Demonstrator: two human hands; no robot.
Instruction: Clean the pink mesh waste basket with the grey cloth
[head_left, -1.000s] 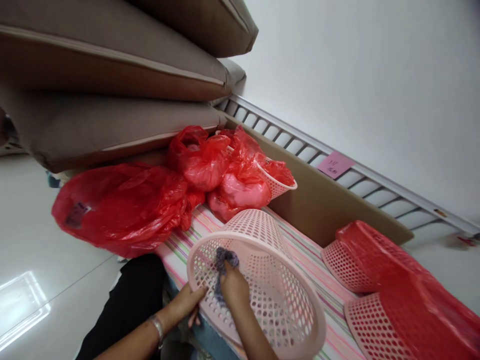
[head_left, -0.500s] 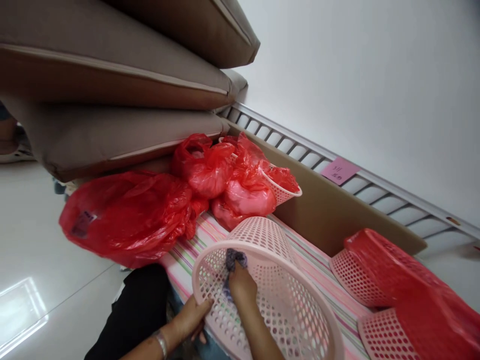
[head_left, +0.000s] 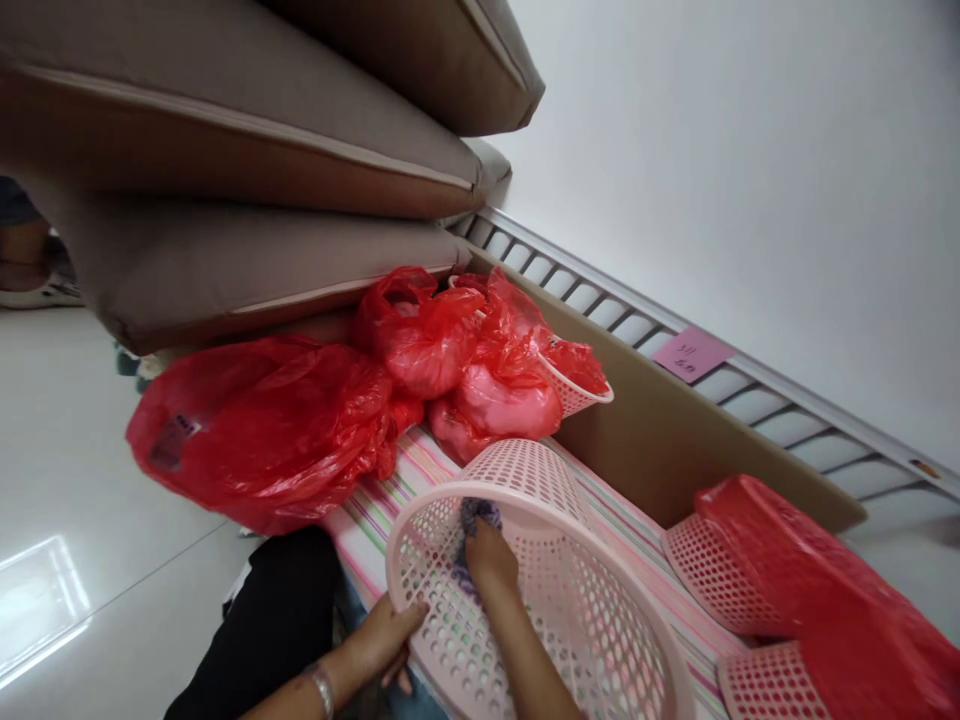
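Pink basket (head_left: 600,590) is tilted at the lower center of the frame, mouth facing us, over a striped sheet (head_left: 414,468). We grip its left rim with our left hand (head_left: 386,637). Inside it, our right hand (head_left: 493,563) holds a purplish cloth (head_left: 478,514). Red bag (head_left: 277,430) lies left of center.

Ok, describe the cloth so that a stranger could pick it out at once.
In front of the stack of grey-brown cushions, red plastic bags lie on striped fabric; nearer the wearer, a pink perforated basket is tilted on its side. Inside it, the right hand holds the cloth, bunched up, its mottled purple-grey setting it apart from the pink plastic around it.
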